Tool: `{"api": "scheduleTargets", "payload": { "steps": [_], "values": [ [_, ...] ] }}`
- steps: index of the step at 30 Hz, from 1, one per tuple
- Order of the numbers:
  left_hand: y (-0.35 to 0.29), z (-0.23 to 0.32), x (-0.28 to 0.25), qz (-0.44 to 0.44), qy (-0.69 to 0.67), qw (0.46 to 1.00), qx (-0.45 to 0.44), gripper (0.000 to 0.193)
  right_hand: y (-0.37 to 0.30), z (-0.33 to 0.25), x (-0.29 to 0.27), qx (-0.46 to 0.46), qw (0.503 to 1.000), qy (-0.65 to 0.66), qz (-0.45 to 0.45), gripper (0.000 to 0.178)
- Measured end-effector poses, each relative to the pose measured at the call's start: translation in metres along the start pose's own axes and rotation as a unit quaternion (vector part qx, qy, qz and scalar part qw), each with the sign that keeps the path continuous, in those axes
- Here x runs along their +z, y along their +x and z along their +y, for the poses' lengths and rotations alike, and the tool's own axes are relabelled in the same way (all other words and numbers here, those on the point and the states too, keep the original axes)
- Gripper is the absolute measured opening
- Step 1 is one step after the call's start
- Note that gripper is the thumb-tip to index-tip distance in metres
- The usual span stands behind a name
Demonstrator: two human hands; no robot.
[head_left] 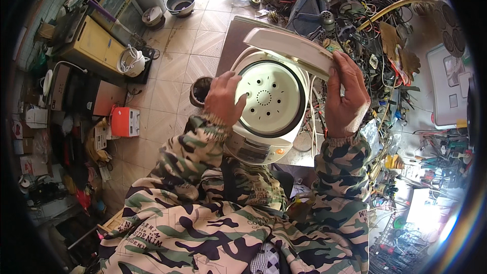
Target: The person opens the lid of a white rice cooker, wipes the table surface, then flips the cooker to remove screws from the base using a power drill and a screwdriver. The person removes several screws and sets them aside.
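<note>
White round plastic rice cooker point(264, 122): hinged lid point(291, 48) raised, gripped at its right edge by the right hand point(347, 96); left hand point(223, 99) fingers spread on the round inner plate point(269, 99).

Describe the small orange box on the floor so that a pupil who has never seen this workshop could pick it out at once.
Start at the white rice cooker that the person's left hand and right hand hold open. Look left across the tiled floor to the clutter along its edge. The orange box sits there, below the yellow cabinet; it is the only bright orange, white-sided casing among dark boxes.
</note>
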State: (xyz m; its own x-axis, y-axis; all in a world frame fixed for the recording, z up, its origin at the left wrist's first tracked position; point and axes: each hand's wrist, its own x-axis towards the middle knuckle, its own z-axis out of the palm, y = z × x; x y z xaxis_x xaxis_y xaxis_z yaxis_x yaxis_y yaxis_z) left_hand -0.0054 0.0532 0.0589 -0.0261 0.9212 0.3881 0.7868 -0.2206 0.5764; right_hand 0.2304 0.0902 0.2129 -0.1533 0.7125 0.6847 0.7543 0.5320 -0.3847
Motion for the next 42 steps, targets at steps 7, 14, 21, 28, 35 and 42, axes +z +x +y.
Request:
{"api": "scheduleTargets", "payload": {
  "steps": [7,14,21,28,35,42],
  "values": [
    [0.056,-0.011,0.044,-0.086,0.147,0.985,-0.025,0.048,0.023,0.013,0.002,-0.026,1.000,-0.003,0.014,0.026],
    [0.072,-0.025,0.059,-0.126,0.192,0.973,-0.007,0.031,0.032,0.020,0.006,-0.031,0.999,-0.002,0.011,0.027],
    [0.074,-0.027,0.064,-0.153,0.227,0.962,0.018,0.029,0.038,0.027,0.010,-0.032,0.999,0.000,0.021,0.028],
    [0.083,-0.006,0.047,-0.217,0.247,0.944,0.020,0.025,0.040,0.032,0.011,-0.048,0.998,-0.004,0.030,0.028],
    [0.081,-0.013,0.043,-0.097,0.145,0.984,0.046,0.024,0.042,0.031,0.012,-0.062,0.997,-0.013,0.040,0.028],
    [0.106,-0.040,-0.009,-0.202,-0.076,0.971,-0.101,0.029,0.045,0.034,0.012,-0.075,0.996,-0.003,0.043,0.025]
  ]
}}
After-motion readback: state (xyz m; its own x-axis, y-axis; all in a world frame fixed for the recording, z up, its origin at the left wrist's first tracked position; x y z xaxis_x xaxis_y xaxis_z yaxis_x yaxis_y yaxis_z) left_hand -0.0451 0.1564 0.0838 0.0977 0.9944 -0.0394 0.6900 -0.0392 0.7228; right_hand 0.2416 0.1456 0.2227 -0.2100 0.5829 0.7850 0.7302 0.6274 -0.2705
